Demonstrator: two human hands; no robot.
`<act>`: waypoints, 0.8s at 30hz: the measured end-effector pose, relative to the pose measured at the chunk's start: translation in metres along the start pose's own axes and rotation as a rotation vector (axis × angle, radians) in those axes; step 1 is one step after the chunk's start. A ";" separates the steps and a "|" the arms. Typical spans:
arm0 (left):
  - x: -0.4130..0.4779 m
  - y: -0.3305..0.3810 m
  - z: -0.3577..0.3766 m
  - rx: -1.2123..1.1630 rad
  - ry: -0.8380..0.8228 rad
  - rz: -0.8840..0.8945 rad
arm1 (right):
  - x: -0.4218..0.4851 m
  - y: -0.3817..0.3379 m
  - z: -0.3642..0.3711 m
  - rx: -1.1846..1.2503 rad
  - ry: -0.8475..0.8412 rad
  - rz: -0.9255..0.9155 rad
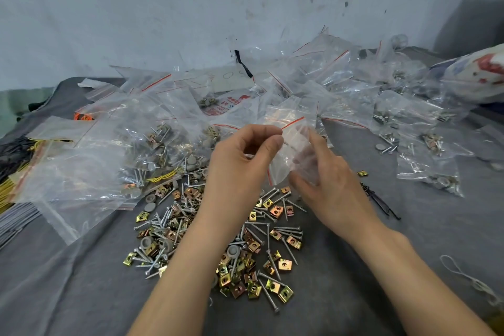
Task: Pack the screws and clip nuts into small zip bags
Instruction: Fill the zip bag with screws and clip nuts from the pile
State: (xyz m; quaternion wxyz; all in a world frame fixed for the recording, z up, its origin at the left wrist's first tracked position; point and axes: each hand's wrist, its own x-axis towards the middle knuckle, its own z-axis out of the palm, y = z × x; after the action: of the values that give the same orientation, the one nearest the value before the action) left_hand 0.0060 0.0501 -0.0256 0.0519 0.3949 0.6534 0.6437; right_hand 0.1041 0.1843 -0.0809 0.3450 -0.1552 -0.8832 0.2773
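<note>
Obs., near to far. Both forearms entered from the bottom edge and met over the middle of the grey cloth-covered worktop [381, 267]. Under and between them lay the loose stock in one spread pile: silver screws [287, 228] mixed with yellow-gold clip nuts [284, 264], plus a few grey round caps [149, 207] on the pile's left side. A thin wire loop [463, 275] lay apart at near right. The hands were close together just above the far edge of the pile, both clamped on one small zip bag [289, 144]. The left hand [240, 161] pinched the bag's edge by the red zip line between thumb and forefinger. The right hand [327, 183] gripped the bag's body, with the thumb low in front and the fingers showing blurred through the plastic; I could not tell whether they were inside the bag or behind it. The bag was held off the worktop, tilted, and looked clear; its contents could not be made out. To the left beyond the hands lay larger clear bags [81, 177], some holding screws and caps. To the right lay small filled bags [431, 169], with a few loose screws around them. Farther back was a heap of empty red-lined zip bags [327, 76], and at far right a printed white bag [480, 76]. Behind everything stood a scuffed pale wall [191, 8].
</note>
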 end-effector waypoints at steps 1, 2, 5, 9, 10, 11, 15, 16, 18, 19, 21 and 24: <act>-0.001 0.000 0.001 0.018 -0.016 0.000 | 0.000 0.001 0.000 -0.002 0.003 0.001; -0.002 -0.001 0.002 0.035 -0.036 -0.001 | 0.000 0.001 0.001 -0.005 0.006 0.001; -0.002 -0.002 0.004 0.064 -0.099 -0.011 | 0.000 0.001 0.000 -0.004 0.007 -0.001; -0.001 -0.002 0.001 0.066 -0.058 0.012 | 0.000 -0.002 -0.001 0.016 0.005 0.000; 0.000 -0.001 -0.001 0.068 -0.042 0.018 | 0.000 -0.002 -0.001 0.021 0.004 0.001; 0.001 -0.001 -0.003 0.077 -0.028 0.018 | 0.000 -0.003 -0.002 0.023 0.001 0.001; 0.004 -0.007 -0.014 0.174 0.006 -0.033 | 0.000 -0.003 -0.003 0.021 -0.012 -0.008; 0.003 -0.010 -0.018 0.243 -0.005 -0.043 | 0.000 -0.003 -0.003 0.021 -0.011 -0.008; 0.001 -0.016 -0.024 0.449 -0.081 -0.038 | -0.001 -0.004 -0.003 0.018 -0.001 -0.008; -0.001 -0.018 -0.026 0.552 -0.141 -0.037 | 0.000 -0.004 -0.004 0.018 0.002 -0.007; -0.004 -0.021 -0.029 0.710 -0.280 -0.056 | 0.000 -0.006 -0.005 0.025 -0.001 -0.003; -0.011 -0.027 -0.030 0.955 -0.484 -0.084 | 0.000 -0.007 -0.006 0.025 -0.005 -0.001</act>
State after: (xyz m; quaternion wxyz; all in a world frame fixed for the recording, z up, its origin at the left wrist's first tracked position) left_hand -0.0159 0.0233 -0.0496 0.0412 0.4852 0.8581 0.1627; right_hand 0.1077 0.1805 -0.0733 0.3449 -0.1498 -0.8805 0.2886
